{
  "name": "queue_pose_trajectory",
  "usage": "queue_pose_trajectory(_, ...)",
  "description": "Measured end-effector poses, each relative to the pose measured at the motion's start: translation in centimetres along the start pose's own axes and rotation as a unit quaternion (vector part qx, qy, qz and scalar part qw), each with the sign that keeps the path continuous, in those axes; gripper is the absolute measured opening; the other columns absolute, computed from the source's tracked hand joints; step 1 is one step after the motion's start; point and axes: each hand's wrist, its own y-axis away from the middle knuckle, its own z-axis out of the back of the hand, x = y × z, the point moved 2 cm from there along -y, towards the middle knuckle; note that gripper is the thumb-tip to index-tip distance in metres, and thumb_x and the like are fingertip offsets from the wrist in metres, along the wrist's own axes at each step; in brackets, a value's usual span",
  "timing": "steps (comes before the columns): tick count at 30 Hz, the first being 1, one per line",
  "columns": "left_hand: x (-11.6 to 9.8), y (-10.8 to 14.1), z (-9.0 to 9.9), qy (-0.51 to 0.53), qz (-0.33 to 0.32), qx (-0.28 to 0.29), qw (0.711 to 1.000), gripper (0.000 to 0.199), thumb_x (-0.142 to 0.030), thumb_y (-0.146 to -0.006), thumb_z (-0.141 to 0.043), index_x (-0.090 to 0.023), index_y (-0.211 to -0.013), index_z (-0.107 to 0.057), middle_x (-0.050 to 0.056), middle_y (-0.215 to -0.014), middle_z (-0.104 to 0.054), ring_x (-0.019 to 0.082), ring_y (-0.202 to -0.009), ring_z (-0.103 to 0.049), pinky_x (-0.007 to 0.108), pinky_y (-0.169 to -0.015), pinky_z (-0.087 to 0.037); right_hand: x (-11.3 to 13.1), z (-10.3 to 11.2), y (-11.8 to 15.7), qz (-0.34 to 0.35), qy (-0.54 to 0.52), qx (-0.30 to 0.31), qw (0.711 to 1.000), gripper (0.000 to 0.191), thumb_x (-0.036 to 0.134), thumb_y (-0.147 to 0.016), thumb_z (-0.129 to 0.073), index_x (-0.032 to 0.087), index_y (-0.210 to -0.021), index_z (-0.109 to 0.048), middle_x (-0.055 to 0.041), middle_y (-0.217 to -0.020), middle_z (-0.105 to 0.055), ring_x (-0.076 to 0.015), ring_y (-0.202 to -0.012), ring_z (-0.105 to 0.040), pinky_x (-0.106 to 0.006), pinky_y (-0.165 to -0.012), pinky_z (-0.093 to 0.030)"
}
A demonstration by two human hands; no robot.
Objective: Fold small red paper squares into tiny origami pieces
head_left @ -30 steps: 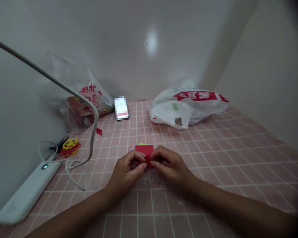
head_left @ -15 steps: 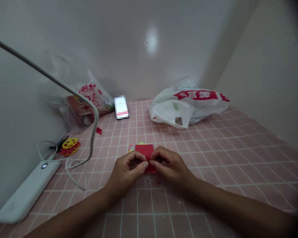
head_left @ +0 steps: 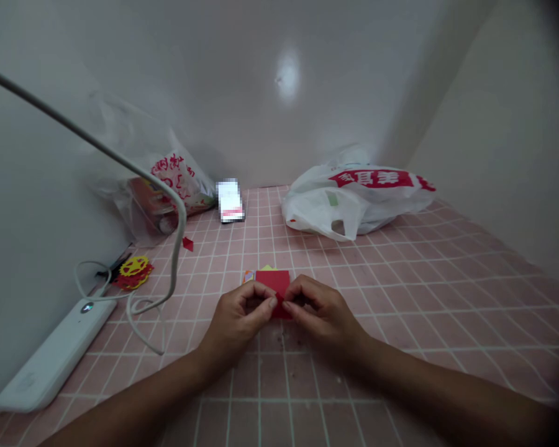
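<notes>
A small piece of red paper (head_left: 279,298) is pinched between the fingertips of my two hands, low over the middle of the table. My left hand (head_left: 236,313) grips it from the left with thumb and forefinger. From the other side my right hand (head_left: 325,313) holds it in a similar pinch. Just behind and beneath the fingers lies a flat red paper square (head_left: 271,279), partly covered by the hands. Edges of a yellow sheet (head_left: 268,268) and a patterned sheet (head_left: 248,275) stick out around it. The fingertips hide most of the held piece's shape.
Plastic bags stand at back left (head_left: 181,177) and back right (head_left: 321,208), with a phone (head_left: 230,202) between them. A white power bank-like device (head_left: 56,357), a looping cable (head_left: 179,230), yellow and red cut-outs (head_left: 134,267) and a red scrap (head_left: 188,243) are on the left.
The whole view has shifted slightly. Both hands keep their pinch on the small red paper, with only a tiny movement of the fingers.
</notes>
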Motion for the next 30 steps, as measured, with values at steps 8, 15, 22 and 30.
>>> queue_pose_trajectory(8,0.23,0.3,0.07,-0.066,-0.026,-0.003,0.997,0.005,-0.022,-0.084,-0.06,-0.017,-0.084,-0.063,0.001,-0.076,-0.067,0.014,-0.07,-0.063,0.024,-0.065,-0.05,0.23,-0.13,0.02,-0.013,-0.012,0.001,1.0,0.012,0.011,-0.086,-0.057,0.019,-0.077,-0.058,0.001,-0.075,-0.06,-0.0131,-0.069,-0.055,-0.025,-0.064,-0.042)
queue_pose_trajectory(15,-0.08,0.52,0.01,-0.084,-0.012,0.003,0.996,0.005,-0.021,-0.082,-0.063,-0.019,-0.087,-0.064,0.003,-0.082,-0.071,0.018,-0.076,-0.069,0.029,-0.072,-0.054,-0.17,-0.15,0.22,-0.019,0.004,-0.003,1.0,0.011,0.015,-0.087,-0.058,0.019,-0.077,-0.059,-0.0005,-0.075,-0.06,-0.0146,-0.068,-0.056,-0.026,-0.063,-0.043)
queue_pose_trajectory(22,0.16,0.1,0.09,-0.001,0.05,-0.008,0.999,0.01,-0.026,-0.079,-0.066,-0.016,-0.078,-0.064,0.001,-0.074,-0.067,0.015,-0.069,-0.063,0.026,-0.067,-0.05,-0.24,-0.26,0.22,-0.01,0.007,-0.003,1.0,0.01,0.014,-0.087,-0.058,0.02,-0.079,-0.06,-0.0006,-0.077,-0.061,-0.015,-0.072,-0.057,-0.027,-0.065,-0.043)
queue_pose_trajectory(30,0.52,-0.15,0.13,0.068,0.066,-0.011,0.995,0.014,-0.027,-0.074,-0.071,-0.016,-0.072,-0.063,0.001,-0.072,-0.065,0.014,-0.068,-0.06,0.026,-0.066,-0.048,-0.11,-0.24,0.14,-0.018,-0.006,0.002,1.0,0.01,0.014,-0.087,-0.058,0.019,-0.079,-0.06,0.0003,-0.076,-0.06,-0.014,-0.069,-0.055,-0.026,-0.063,-0.042)
